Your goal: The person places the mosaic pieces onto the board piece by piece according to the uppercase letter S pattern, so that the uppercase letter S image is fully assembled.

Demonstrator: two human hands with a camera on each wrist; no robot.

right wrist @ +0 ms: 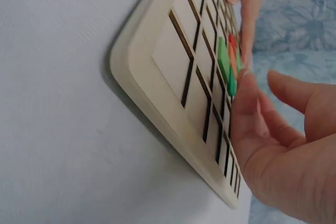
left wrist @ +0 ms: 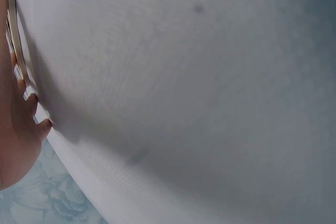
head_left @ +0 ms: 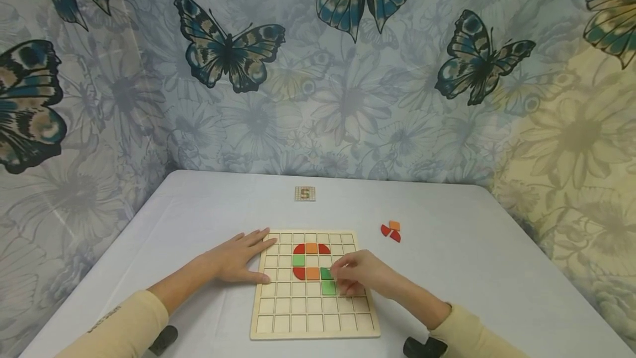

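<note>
A light wooden grid board (head_left: 290,322) lies on the table with flat coloured pieces in its cells. Red quarter-circles (head_left: 299,273) and orange squares (head_left: 311,248) form two rows, with a light green square (head_left: 298,261) between them at the left. My right hand (head_left: 365,275) touches a darker green piece (head_left: 325,273), just above another light green square (head_left: 329,288). In the right wrist view its thumb (right wrist: 289,88) stands apart from the fingers, which reach the green piece. My left hand (head_left: 240,257) rests spread along the board's left edge, fingertips on its rim.
Two loose red quarter-circles (head_left: 395,236) and an orange square (head_left: 394,225) lie right of the board on the white-covered table (head_left: 199,209). Behind the board is a small pattern card (head_left: 305,194) with a gridded figure. A butterfly-patterned backdrop (head_left: 348,109) surrounds the table.
</note>
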